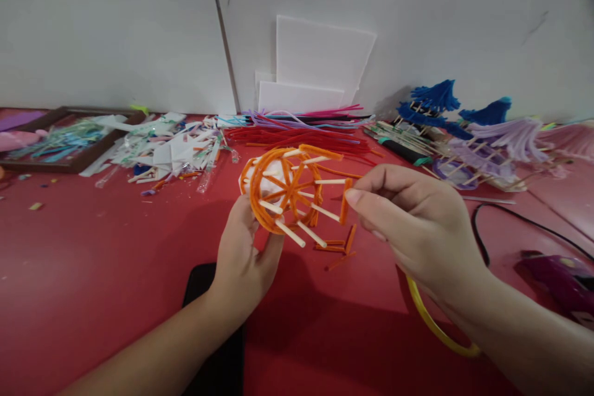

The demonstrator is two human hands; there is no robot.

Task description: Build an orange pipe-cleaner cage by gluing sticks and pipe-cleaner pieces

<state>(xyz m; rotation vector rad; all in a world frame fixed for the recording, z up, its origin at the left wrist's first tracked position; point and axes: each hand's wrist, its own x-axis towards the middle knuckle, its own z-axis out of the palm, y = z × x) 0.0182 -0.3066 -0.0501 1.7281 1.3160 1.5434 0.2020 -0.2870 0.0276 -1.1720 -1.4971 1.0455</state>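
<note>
My left hand [244,253] holds an orange pipe-cleaner wheel [284,193] by its lower rim, above the red table [93,272]. White sticks [325,211] poke sideways out of the wheel. My right hand [417,223] pinches a short orange pipe-cleaner piece [344,200] at the free ends of the sticks. Loose orange pieces [341,246] lie on the table under the wheel.
A black phone [202,284] lies under my left wrist. A yellow ring [436,325] sits under my right wrist. A purple glue gun [559,278] with black cord is at the right. Red pipe cleaners [297,135], scraps [171,148], a tray [65,136], tasselled crafts [468,130] line the wall.
</note>
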